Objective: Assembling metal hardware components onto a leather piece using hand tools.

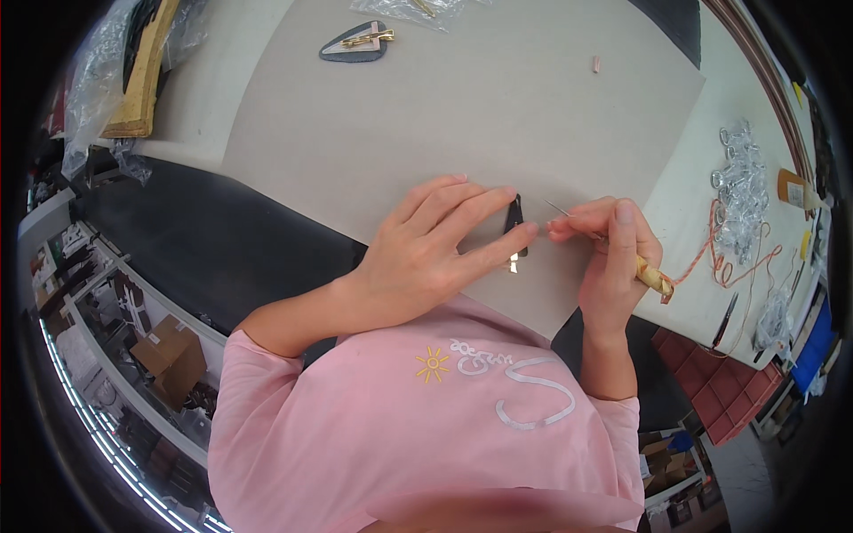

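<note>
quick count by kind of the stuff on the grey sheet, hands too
hands: 2, left hand and right hand
dark leather pieces: 2, small dark piece, teardrop piece
awl-like tool: 1
small pink bit: 1
total: 6

Grey board lies open beyond the hands; only a heart-shaped patch sits far off.

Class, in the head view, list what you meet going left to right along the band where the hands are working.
Left hand → small dark piece → right hand → wrapped tool handle → orange cord → pile of clear bags.
</note>
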Tool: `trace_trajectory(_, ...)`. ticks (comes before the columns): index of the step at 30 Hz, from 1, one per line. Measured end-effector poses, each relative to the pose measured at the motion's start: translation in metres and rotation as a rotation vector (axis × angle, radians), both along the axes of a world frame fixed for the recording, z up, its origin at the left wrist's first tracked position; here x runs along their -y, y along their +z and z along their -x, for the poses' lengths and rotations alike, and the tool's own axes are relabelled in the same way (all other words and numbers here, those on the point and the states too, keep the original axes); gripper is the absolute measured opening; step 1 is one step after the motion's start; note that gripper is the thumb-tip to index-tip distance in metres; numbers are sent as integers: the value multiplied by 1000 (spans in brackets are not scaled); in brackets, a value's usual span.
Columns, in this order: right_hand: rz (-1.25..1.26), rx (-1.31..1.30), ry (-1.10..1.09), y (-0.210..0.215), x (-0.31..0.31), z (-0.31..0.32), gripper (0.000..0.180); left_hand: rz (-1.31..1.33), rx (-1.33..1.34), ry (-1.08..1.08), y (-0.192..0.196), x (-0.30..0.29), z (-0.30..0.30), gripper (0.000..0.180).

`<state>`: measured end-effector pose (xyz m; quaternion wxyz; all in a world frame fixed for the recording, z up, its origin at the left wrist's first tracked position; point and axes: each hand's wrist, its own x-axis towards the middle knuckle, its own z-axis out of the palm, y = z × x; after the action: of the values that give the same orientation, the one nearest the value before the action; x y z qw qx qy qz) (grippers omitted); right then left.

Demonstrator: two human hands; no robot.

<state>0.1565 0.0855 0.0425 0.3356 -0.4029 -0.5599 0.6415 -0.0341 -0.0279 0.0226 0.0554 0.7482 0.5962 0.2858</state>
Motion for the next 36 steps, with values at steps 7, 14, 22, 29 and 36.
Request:
trace_trajectory(7,-48,153,32,0,5,7,35,-53,160,95,-12,0,-4,45)
trace_trajectory(14,-36,194,51,2,2,9,33,-26,159,134,-8,-2,-7,45)
trace_trajectory(22,-157,221,196,11,-3,6,26,-24,135,183,-9,-1,-12,46)
trace_trajectory(29,254,422,246,42,-10,7,16,-38,169,198,-12,1,-19,44)
trace_trajectory(36,340,347,232,49,-9,13,13,-70,164,194,-14,2,-19,40)
